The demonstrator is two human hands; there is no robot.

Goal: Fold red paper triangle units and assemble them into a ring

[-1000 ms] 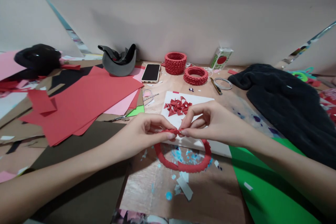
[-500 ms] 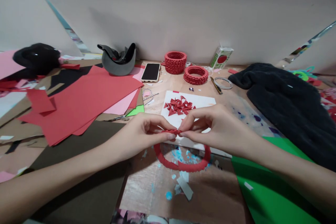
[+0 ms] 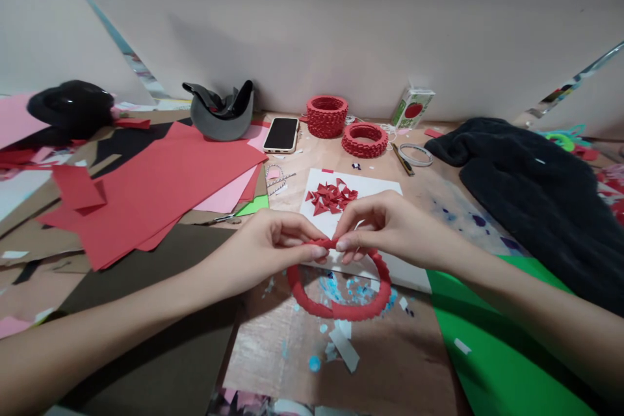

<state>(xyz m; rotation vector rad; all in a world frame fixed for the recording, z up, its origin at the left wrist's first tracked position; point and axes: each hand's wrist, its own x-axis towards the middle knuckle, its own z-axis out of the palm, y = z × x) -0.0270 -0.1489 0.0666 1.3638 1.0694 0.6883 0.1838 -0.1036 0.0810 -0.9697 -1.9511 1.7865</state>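
A chain of red folded-paper pieces (image 3: 361, 309) curves in a loop between my hands, above the table's near part. My left hand (image 3: 273, 237) pinches its upper left part between thumb and fingers. My right hand (image 3: 390, 227) is closed at the same spot, its thumb and fingertips on the red paper beside my left fingertips. Exactly where one piece meets another is hidden by the fingers. Just beyond the hands, a pile of loose red folded-paper triangles (image 3: 331, 197) lies on a white sheet (image 3: 383, 190).
Two finished-looking red paper rings (image 3: 326, 118) stand at the back near a phone (image 3: 281, 134) and a small box (image 3: 413, 108). A cutter knife (image 3: 403, 160) and tape roll (image 3: 415, 155) lie right of them. Red sheets (image 3: 160, 188) spread left; dark cloth (image 3: 526, 195) and green sheet (image 3: 492, 331) lie right.
My right hand has shifted slightly, its thumb now higher against the red paper. More of the loop's right side shows below it. My left hand keeps its pinch.
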